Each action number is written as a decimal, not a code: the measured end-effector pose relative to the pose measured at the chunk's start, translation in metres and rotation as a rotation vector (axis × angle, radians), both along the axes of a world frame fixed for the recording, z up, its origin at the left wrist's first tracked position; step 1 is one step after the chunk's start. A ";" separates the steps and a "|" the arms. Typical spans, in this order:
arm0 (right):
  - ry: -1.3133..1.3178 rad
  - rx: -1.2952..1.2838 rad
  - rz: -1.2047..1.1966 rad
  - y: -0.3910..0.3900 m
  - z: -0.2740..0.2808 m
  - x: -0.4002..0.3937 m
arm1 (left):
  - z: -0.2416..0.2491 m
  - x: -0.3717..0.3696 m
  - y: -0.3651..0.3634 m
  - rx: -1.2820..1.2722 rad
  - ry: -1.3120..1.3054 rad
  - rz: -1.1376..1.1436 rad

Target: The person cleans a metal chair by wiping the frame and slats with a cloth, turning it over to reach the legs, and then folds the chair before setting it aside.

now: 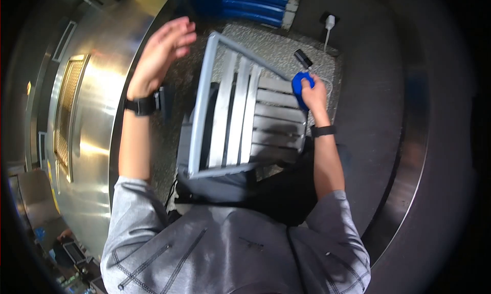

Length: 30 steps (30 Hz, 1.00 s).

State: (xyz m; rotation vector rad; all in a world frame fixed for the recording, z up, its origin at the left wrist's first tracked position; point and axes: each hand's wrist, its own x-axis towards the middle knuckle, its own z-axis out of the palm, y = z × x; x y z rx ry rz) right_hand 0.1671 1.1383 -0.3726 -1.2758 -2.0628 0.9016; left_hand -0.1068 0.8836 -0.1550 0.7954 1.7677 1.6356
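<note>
A slatted metal frame (pixel 238 110), shaped like a chair with a grey tubular edge, lies tilted across the person's lap. My right hand (pixel 314 95) is closed around a blue cloth (pixel 302 84), which touches the frame's right side near the ends of the slats. My left hand (pixel 166 51) is raised to the left of the frame's upper corner, apart from it, with its fingers stretched out and nothing in them.
A shiny steel counter (pixel 97 125) runs along the left. Beyond the frame is a speckled slab (pixel 255 38), with a small black device (pixel 303 58) on it. A white plug (pixel 330 22) with a cable sits in the wall at the right. Blue ribbed material (pixel 250 2) stands at the back.
</note>
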 end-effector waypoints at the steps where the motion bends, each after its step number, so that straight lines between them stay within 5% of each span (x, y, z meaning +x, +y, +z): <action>1: 0.082 0.001 0.024 -0.006 0.003 0.000 | 0.004 -0.005 -0.003 0.121 -0.017 0.026; 6: 0.354 -0.068 0.200 -0.036 0.033 -0.005 | -0.006 -0.028 0.005 0.456 0.038 0.157; 10: 0.379 -0.132 0.321 -0.099 0.084 -0.008 | -0.007 -0.032 0.012 -0.008 0.115 -0.121; 13: 0.305 0.129 0.608 -0.177 0.116 -0.019 | 0.002 -0.029 0.005 0.063 0.078 -0.076; 16: 0.420 0.098 0.851 -0.249 0.109 -0.030 | 0.002 -0.036 0.007 0.238 -0.042 -0.047; 19: 0.344 0.250 0.823 -0.292 0.088 -0.035 | -0.003 -0.040 0.030 0.327 -0.123 0.042; 24: 0.157 0.340 0.746 -0.291 0.067 -0.019 | -0.014 -0.028 0.052 0.286 0.006 0.090; 30: -0.079 0.128 0.863 -0.248 0.042 0.019 | -0.015 -0.053 0.037 0.214 0.073 0.006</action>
